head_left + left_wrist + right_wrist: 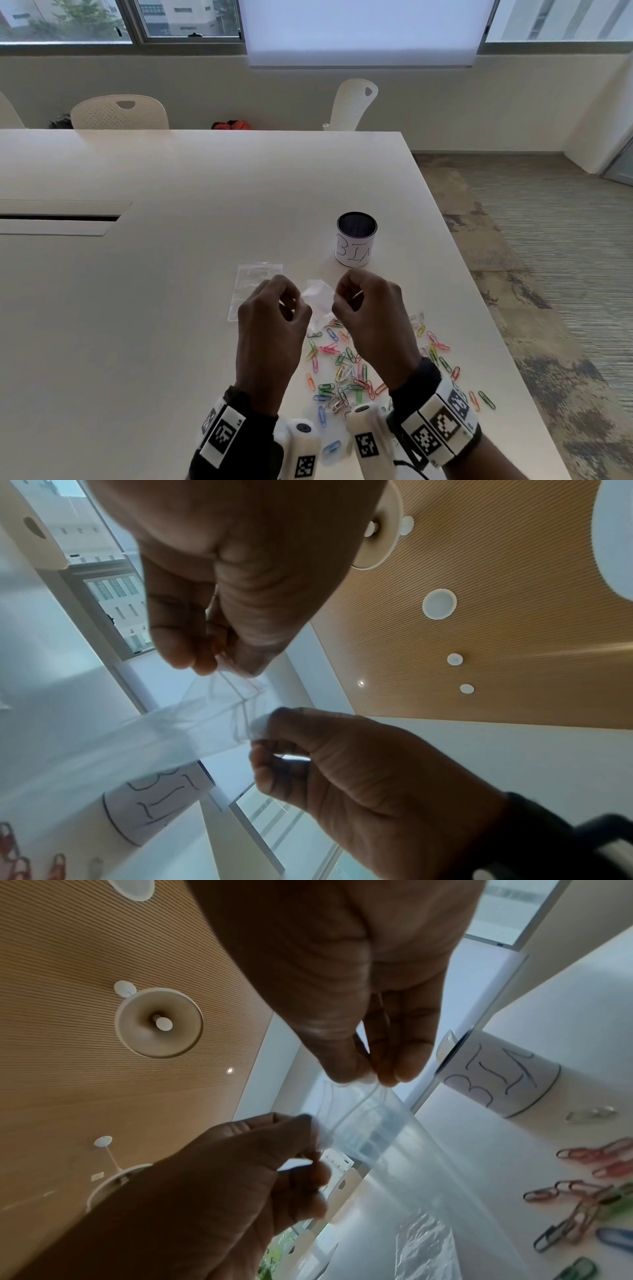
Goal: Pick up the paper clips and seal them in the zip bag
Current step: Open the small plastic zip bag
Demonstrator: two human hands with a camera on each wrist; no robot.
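Note:
Both hands are raised above the table and pinch the top edge of a small clear zip bag [318, 294] between them. My left hand [297, 303] pinches its left side between thumb and forefinger, and my right hand [337, 301] pinches its right side. In the left wrist view the left hand [222, 664] holds one lip of the bag [205, 715]. In the right wrist view the right hand [373, 1077] holds the other lip of the bag [369, 1123], whose mouth is slightly parted. Several coloured paper clips [342, 370] lie scattered on the table below the wrists.
A second clear zip bag [255, 291] lies flat on the white table [137, 308] left of the hands. A black mesh cup with a paper label "BIN" [356, 243] stands just beyond them. The table's right edge runs close to the clips.

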